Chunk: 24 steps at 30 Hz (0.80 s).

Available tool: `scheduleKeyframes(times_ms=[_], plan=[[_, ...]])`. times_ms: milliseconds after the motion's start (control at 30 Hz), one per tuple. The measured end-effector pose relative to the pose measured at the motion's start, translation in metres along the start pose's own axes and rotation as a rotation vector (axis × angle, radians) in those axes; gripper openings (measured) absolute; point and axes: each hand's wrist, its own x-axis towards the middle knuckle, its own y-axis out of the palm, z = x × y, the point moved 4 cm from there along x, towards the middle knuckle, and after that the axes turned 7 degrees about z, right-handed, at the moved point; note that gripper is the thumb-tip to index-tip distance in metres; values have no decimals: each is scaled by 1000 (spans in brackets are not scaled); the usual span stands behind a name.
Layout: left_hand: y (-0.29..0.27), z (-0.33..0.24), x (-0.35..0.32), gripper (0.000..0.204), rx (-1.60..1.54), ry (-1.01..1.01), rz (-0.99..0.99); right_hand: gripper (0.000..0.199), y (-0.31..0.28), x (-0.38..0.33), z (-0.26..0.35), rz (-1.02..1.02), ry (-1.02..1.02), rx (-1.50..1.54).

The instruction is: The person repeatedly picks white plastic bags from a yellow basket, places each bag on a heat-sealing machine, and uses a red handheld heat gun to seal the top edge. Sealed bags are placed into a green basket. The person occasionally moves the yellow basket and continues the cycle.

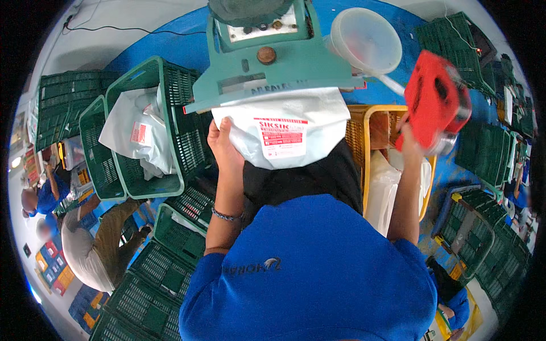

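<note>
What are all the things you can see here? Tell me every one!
machine: one, pale green, top middle, over the bag's top edge
white bag: one, white with a red label, under the machine, left hand on it
red packet: one, red, up at the right, in the right hand
funnel: one, clear plastic, top right of the machine
green crates: many, green, left, right and below; one at left holds white bags
yellow crate: one, yellow, right of the bag
other people: a few, lower left
left hand: gripping the white bag's left edge
right hand: raised, holding the red packet
</note>
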Motion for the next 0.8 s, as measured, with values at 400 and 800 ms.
scheduleKeyframes(times_ms=[400,800], plan=[[11,-5,2,18,33,33,-25,37,101,-127,69,478,70,-418],[1,-6,3,23,-22,20,0,42,-21,-36,-23,7,172,-163]])
